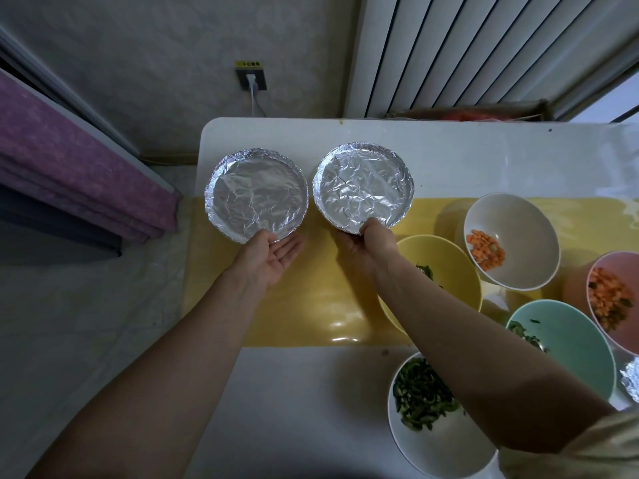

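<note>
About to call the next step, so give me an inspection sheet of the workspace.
Surface: white table with a yellow mat.
Job's things: left foil-lined plate and right foil-lined plate, side by side, both empty.
Clutter: five bowls of chopped greens or diced carrot.
Hands: left hand open, palm up, at the left plate's near rim; right hand grips the right plate's near rim.
Cables: white cable drops from wall socket behind table.
Surroundings: radiator, purple curtain.

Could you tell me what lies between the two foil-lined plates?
In the head view, only a narrow strip of bare table separates the left plate and right plate.
</note>
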Tool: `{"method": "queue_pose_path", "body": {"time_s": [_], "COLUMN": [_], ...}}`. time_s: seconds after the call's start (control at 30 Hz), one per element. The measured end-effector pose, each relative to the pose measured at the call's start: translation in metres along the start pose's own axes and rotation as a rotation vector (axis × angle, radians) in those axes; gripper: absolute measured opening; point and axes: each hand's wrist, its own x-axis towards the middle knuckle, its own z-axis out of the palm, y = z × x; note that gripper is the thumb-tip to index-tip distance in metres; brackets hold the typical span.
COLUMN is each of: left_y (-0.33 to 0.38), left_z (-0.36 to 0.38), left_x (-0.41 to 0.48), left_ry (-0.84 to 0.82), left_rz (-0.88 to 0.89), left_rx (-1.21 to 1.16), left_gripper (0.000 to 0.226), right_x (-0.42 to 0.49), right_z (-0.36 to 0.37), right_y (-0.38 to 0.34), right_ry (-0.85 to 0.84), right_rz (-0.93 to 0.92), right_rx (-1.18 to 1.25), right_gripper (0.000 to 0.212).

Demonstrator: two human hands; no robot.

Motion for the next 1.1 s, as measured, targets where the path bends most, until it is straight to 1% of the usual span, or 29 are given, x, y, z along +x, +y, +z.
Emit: {"method": "queue_pose_path", "body": {"time_s": [0.1, 0.17, 0.23, 0.33, 0.37, 0.47, 0.53, 0.57, 0.6, 0.67, 0.7, 0.77, 0.8, 0.83, 0.9, 0.97, 1.03, 1.1], "left_y": [-0.001, -0.004, -0.008, -0.018, -0.023, -0.040, -0.055, -0.065, -0.075, -0.098, -0.111, -0.137, -0.151, -0.164, -0.188, -0.211, -0.228, -0.238], "left_z": [-0.003, -0.008, -0.014, -0.027, -0.031, -0.040, -0.042, -0.043, -0.043, -0.042, -0.042, -0.041, -0.041, -0.041, -0.042, -0.045, -0.049, -0.052], "left_x": [0.000, -0.001, -0.005, -0.016, -0.019, -0.032, -0.041, -0.044, -0.048, -0.056, -0.061, -0.073, -0.079, -0.086, -0.093, -0.097, -0.100, -0.104], "left_ry": [-0.027, -0.041, -0.036, -0.004, 0.001, 0.015, 0.025, 0.023, 0.013, -0.037, -0.075, -0.149, -0.168, -0.178, -0.197, -0.229, -0.243, -0.222], "left_rz": [0.002, -0.015, -0.024, -0.014, -0.006, 0.016, 0.037, 0.042, 0.043, 0.060, 0.073, 0.105, 0.125, 0.147, 0.192, 0.210, 0.235, 0.325], "left_rx": [-0.008, -0.008, 0.071, 0.220, 0.267, 0.445, 0.573, 0.635, 0.698, 0.821, 0.867, 0.917, 0.923, 0.936, 1.043, 1.159, 1.215, 1.257], "left_gripper": [0.025, 0.028, 0.036, 0.059, 0.060, 0.044, 0.031, 0.025, 0.020, 0.017, 0.017, 0.019, 0.021, 0.023, 0.031, 0.042, 0.039, 0.033], "right_x": [0.001, -0.003, -0.011, -0.025, -0.030, -0.049, -0.062, -0.070, -0.081, -0.095, -0.101, -0.111, -0.115, -0.119, -0.129, -0.136, -0.139, -0.143], "right_z": [-0.003, -0.004, -0.005, -0.007, -0.009, -0.013, -0.023, -0.030, -0.039, -0.065, -0.079, -0.113, -0.130, -0.147, -0.180, -0.210, -0.236, -0.254], "right_y": [0.003, 0.003, 0.003, 0.004, 0.006, 0.008, 0.006, 0.005, 0.003, -0.002, -0.004, -0.006, -0.006, -0.007, -0.006, -0.003, 0.001, 0.006], "right_ry": [0.015, 0.027, 0.000, -0.064, -0.081, -0.112, -0.141, -0.189, -0.253, -0.316, -0.303, -0.220, -0.181, -0.144, -0.087, -0.025, 0.065, 0.143], "right_rz": [0.010, 0.015, 0.035, 0.102, 0.121, 0.132, 0.132, 0.142, 0.128, 0.035, -0.049, -0.249, -0.322, -0.371, -0.420, -0.470, -0.569, -0.664], "right_rx": [-0.008, -0.068, -0.091, -0.070, -0.089, -0.213, -0.220, -0.206, -0.219, -0.343, -0.439, -0.579, -0.606, -0.609, -0.602, -0.676, -0.825, -0.971], "right_gripper": [0.033, 0.033, 0.023, 0.005, 0.003, 0.009, 0.033, 0.036, 0.031, 0.021, 0.021, 0.024, 0.027, 0.028, 0.030, 0.028, 0.028, 0.031]}}
